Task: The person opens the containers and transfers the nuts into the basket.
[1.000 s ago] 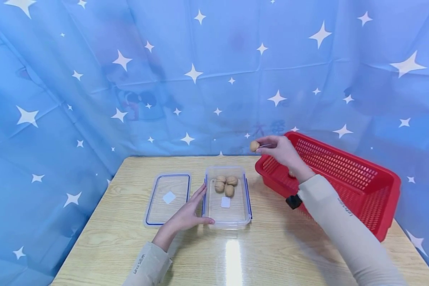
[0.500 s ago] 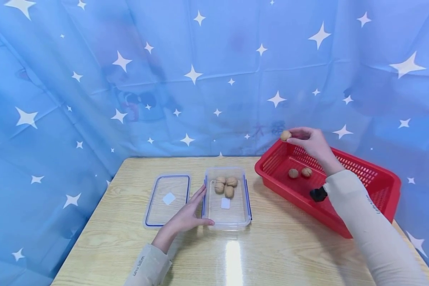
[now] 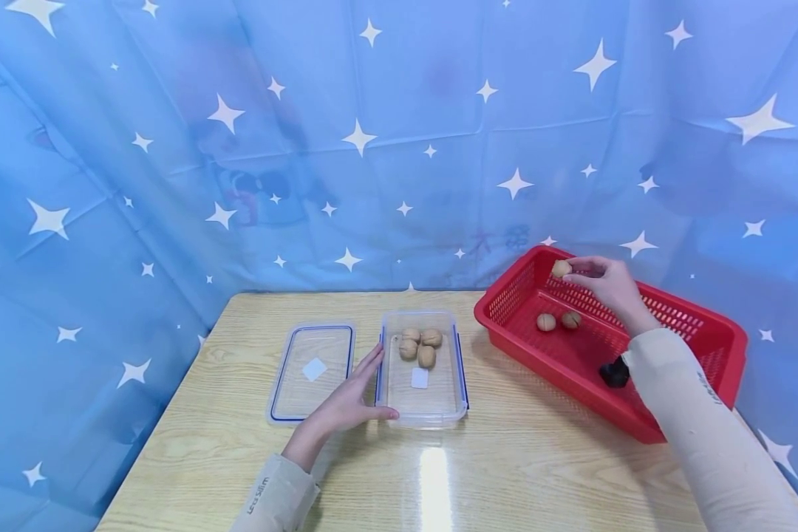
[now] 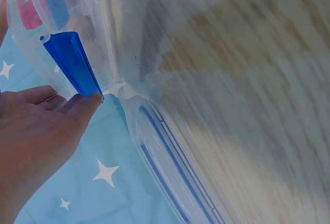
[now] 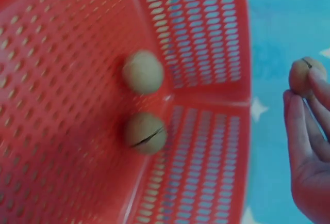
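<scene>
My right hand [image 3: 608,288] pinches a walnut [image 3: 561,269] between fingertips and thumb above the far left part of the red basket [image 3: 668,318]. The right wrist view also shows this walnut [image 5: 304,77], beyond the basket's rim. Two more walnuts lie on the basket floor, one paler [image 5: 143,72] and one with a dark crack [image 5: 146,133]. My left hand [image 3: 347,399] touches the left side of the clear plastic container [image 3: 432,405], fingers fairly straight, thumb at its near corner. In the left wrist view its fingertips meet a blue latch [image 4: 75,61]. Several walnuts [image 3: 427,356] sit inside the container.
A clear lid with a blue seal [image 3: 319,395] lies flat left of the container. A white square [image 3: 420,377] shows in the container, another [image 3: 315,369] on the lid. The wooden table [image 3: 505,458] backs onto a blue star-patterned curtain [image 3: 399,148].
My right hand, keeping the walnut pinched, has moved right from beside the basket's left edge to over the basket, uncovering the two walnuts inside. The left hand and container have stayed still.
</scene>
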The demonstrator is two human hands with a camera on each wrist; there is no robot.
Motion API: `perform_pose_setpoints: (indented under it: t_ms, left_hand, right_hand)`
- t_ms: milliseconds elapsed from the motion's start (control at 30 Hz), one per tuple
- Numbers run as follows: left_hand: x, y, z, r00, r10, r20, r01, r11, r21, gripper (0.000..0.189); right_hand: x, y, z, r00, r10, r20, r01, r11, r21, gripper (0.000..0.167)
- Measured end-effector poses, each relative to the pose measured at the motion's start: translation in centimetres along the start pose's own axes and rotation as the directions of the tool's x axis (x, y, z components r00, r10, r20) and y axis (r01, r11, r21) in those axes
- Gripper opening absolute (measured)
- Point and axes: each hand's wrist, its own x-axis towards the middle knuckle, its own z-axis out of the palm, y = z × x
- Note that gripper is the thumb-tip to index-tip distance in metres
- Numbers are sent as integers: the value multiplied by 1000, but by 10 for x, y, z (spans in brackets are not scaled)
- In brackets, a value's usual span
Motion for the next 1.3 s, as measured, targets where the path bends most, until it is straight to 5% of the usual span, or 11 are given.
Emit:
perform_pose_setpoints:
  t_ms: [867,1300]
  left_hand:
    - [-1,1,-1,1000,-1,4,1,1000,-4,109]
    - [-1,2,-1,1000,-6,2,6,1000,-4,108]
  right_hand:
    - [-5,68,-4,973,211,91,-209,977,-35,72]
    - [-2,90,-6,970,203,131,-187,974,-124,68]
